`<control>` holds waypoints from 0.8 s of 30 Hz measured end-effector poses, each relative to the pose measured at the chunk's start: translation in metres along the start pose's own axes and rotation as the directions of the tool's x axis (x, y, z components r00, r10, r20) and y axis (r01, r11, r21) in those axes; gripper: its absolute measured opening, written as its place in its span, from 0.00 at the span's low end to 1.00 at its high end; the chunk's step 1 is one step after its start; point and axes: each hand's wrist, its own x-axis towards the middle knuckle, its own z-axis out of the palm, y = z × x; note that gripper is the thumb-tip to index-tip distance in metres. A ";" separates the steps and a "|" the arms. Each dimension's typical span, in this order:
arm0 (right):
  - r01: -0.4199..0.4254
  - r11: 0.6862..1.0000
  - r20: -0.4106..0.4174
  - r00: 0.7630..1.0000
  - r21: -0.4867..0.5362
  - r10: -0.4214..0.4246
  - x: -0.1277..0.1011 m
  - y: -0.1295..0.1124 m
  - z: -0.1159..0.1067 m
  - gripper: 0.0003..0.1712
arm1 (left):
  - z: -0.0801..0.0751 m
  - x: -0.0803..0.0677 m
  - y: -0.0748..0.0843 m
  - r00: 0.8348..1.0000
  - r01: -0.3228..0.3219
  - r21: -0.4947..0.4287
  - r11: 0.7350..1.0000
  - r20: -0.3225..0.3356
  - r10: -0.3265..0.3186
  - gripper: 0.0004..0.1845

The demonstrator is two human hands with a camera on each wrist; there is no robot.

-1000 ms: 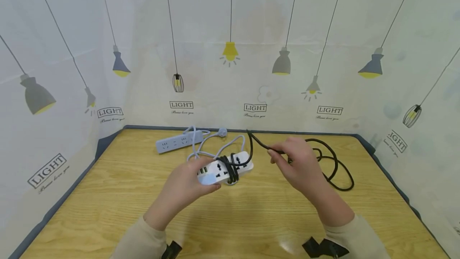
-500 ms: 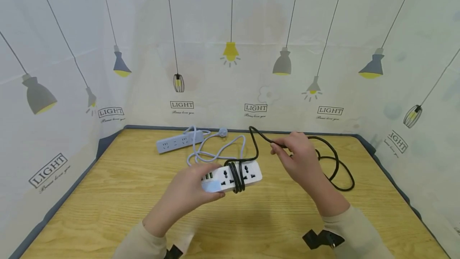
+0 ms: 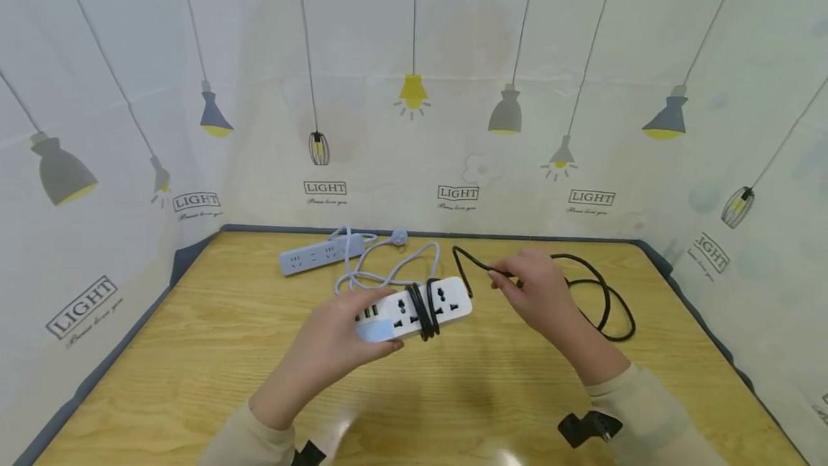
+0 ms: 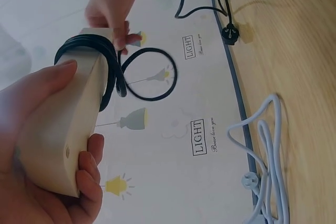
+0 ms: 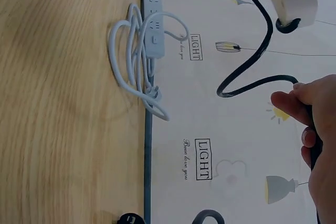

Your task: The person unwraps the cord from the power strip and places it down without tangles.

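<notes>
A white power strip (image 3: pixel 405 305) is gripped at its left end by my left hand (image 3: pixel 333 329), raised off the table. Several turns of its black cord (image 3: pixel 423 313) go round the strip's middle. From the strip's right end the cord runs in a bend to my right hand (image 3: pixel 533 285), which pinches it between thumb and fingers. In the left wrist view the strip (image 4: pixel 63 124) shows its plain back and side, with the thumb near the wound cord (image 4: pixel 86 43). The right wrist view has the slack cord (image 5: pixel 252 59) hanging between strip and right hand (image 5: pixel 320 124).
A pale blue power strip (image 3: pixel 320 254) lies at the table's back left, its light cord (image 3: pixel 388 280) loosely looped and its plug (image 3: pixel 399 237) near the back edge. More black cord (image 3: pixel 621 300) curls at the back right. A black plug (image 4: pixel 230 33) shows in the left wrist view.
The white strip has come right and a little nearer. The cord that crossed its face a second ago now passes behind its right end. My right hand has barely moved, still pinching the cord.
</notes>
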 end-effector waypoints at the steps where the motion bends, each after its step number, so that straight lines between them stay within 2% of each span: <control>1: 0.005 1.000 0.009 1.000 -0.003 -0.004 -0.002 0.001 0.001 0.06 | -0.002 0.000 0.000 1.000 0.008 -0.001 1.000 -0.010 -0.008 0.33; 9: 0.075 0.997 0.089 0.993 -0.013 -0.074 -0.022 0.012 0.002 0.05 | -0.007 0.000 -0.011 0.998 0.051 -0.026 0.998 -0.040 -0.052 0.30; 17: 0.173 0.985 0.167 0.972 -0.027 -0.166 -0.042 0.027 -0.002 0.11 | -0.010 -0.001 -0.017 0.996 0.081 -0.046 0.996 -0.045 -0.083 0.31; 24: 0.155 0.986 0.312 0.941 -0.056 -0.130 -0.063 0.039 -0.009 0.11 | -0.014 -0.001 -0.018 0.992 0.108 -0.017 0.994 -0.058 -0.109 0.33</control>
